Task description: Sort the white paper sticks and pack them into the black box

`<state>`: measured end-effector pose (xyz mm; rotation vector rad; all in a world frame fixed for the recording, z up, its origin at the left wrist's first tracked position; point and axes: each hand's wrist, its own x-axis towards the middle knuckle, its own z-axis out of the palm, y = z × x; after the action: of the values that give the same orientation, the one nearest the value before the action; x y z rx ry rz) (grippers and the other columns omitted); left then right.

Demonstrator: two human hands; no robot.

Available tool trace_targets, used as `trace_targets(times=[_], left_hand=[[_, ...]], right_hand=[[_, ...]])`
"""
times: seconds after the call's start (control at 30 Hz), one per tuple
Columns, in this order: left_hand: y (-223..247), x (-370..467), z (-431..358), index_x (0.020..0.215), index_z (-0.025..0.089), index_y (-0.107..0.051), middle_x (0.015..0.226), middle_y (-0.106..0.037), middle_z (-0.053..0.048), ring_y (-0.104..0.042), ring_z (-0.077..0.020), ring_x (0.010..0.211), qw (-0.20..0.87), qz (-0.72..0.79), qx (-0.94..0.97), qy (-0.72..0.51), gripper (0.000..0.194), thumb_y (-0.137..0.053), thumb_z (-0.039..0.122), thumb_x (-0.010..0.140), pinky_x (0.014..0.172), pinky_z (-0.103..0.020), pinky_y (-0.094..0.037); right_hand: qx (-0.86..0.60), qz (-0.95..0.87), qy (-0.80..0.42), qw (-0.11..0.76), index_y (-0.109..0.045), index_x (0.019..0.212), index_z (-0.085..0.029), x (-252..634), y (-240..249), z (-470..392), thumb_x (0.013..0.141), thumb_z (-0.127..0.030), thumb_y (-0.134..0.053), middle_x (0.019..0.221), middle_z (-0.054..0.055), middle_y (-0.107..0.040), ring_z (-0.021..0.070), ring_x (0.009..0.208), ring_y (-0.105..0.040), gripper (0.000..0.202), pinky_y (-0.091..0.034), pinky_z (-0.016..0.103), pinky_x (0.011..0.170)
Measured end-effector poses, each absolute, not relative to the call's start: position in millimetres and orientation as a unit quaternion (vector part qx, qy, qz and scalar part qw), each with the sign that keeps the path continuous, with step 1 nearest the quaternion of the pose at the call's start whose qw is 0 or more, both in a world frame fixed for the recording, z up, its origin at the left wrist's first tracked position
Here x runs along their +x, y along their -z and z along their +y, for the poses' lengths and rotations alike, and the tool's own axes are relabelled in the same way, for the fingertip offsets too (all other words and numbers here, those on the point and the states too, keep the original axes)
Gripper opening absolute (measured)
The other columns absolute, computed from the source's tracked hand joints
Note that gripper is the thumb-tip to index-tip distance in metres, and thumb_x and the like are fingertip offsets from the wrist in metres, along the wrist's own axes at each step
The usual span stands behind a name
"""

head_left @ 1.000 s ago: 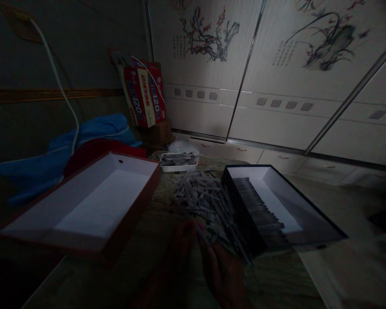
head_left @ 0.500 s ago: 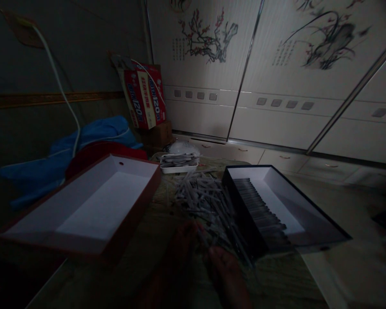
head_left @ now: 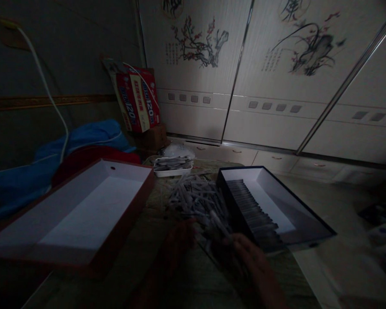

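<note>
My right hand is closed on a slim pale stick that points up and away, beside the dark box. Its exact kind is too dim to make out. Lower in the middle, my left hand is in deep shadow near the pile; its fingers are too dark to read. In front of both hands a loose heap of slim pale sticks lies on the table. Inside the dark box, a row of similar thin pieces lies side by side along the left wall.
A red-edged box with a white inside stands at the left. Behind the heap is a white tray of flat pieces. Blue cloth, a red carton and cabinet doors stand farther back.
My right hand has moved right and slightly up with the pale stick, away from my left hand. The whole view has shifted, so the boxes appear farther left.
</note>
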<state>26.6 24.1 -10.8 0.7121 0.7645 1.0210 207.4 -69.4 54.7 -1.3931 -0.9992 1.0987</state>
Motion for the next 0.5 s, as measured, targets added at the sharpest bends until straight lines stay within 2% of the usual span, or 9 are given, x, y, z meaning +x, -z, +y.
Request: trace_targets(times=[0.03, 0.13, 0.2, 0.27, 0.37, 0.5], left_hand=[[10, 26, 24, 0.096, 0.016, -0.066, 0.073, -0.065, -0.005, -0.056, -0.0129, 0.059, 0.746, 0.353, 0.323, -0.464, 0.043, -0.065, 0.047, 0.066, 0.054, -0.024, -0.042], [9, 26, 24, 0.093, 0.015, -0.067, 0.07, -0.065, -0.004, -0.056, -0.012, 0.057, 0.744, 0.356, 0.332, -0.458, 0.039, -0.066, 0.045, 0.066, 0.055, -0.024, -0.042], [10, 27, 25, 0.09, 0.015, -0.067, 0.067, -0.064, -0.003, -0.055, -0.0115, 0.055, 0.746, 0.358, 0.332, -0.453, 0.039, -0.067, 0.045, 0.064, 0.054, -0.024, -0.042], [11, 27, 26, 0.088, 0.015, -0.067, 0.065, -0.064, -0.003, -0.054, -0.0108, 0.053, 0.747, 0.362, 0.331, -0.449, 0.04, -0.069, 0.045, 0.062, 0.052, -0.023, -0.041], [12, 27, 27, 0.088, 0.015, -0.067, 0.066, -0.064, -0.003, -0.055, -0.0102, 0.054, 0.743, 0.37, 0.329, -0.451, 0.038, -0.07, 0.042, 0.062, 0.053, -0.022, -0.041], [15, 26, 29, 0.087, 0.014, -0.068, 0.068, -0.064, -0.003, -0.056, -0.0106, 0.058, 0.745, 0.371, 0.314, -0.457, 0.033, -0.071, 0.037, 0.063, 0.056, -0.022, -0.043]], right_hand=[[-0.61, -0.439, -0.428, 0.502, -0.061, 0.094, -0.021, 225, -67, -71, 0.078, -0.052, -0.05, 0.08, 0.002, -0.062, 0.0173, 0.078, -0.058, 0.036, -0.046, 0.023, 0.064], [-0.654, -0.529, -0.288, 0.459, -0.057, 0.095, -0.022, 286, -97, -71, 0.082, -0.048, -0.044, 0.066, -0.001, -0.056, 0.015, 0.066, -0.056, 0.032, -0.045, 0.023, 0.064], [-0.665, -0.583, -0.203, 0.421, -0.055, 0.098, -0.023, 326, -105, -65, 0.083, -0.043, -0.044, 0.074, 0.001, -0.059, 0.0161, 0.072, -0.057, 0.027, -0.045, 0.025, 0.07], [-0.667, -0.635, -0.144, 0.361, -0.059, 0.091, -0.021, 358, -106, -56, 0.078, -0.04, -0.05, 0.089, 0.005, -0.061, 0.0197, 0.084, -0.057, 0.025, -0.043, 0.029, 0.077], [-0.666, -0.689, -0.138, 0.252, -0.064, 0.083, -0.018, 386, -99, -41, 0.078, -0.037, -0.049, 0.087, 0.008, -0.063, 0.0212, 0.082, -0.057, 0.024, -0.044, 0.03, 0.076], [-0.631, -0.73, -0.244, 0.098, -0.067, 0.075, -0.017, 393, -95, -23, 0.073, -0.031, -0.052, 0.077, 0.005, -0.066, 0.0183, 0.073, -0.059, 0.021, -0.044, 0.025, 0.069]])
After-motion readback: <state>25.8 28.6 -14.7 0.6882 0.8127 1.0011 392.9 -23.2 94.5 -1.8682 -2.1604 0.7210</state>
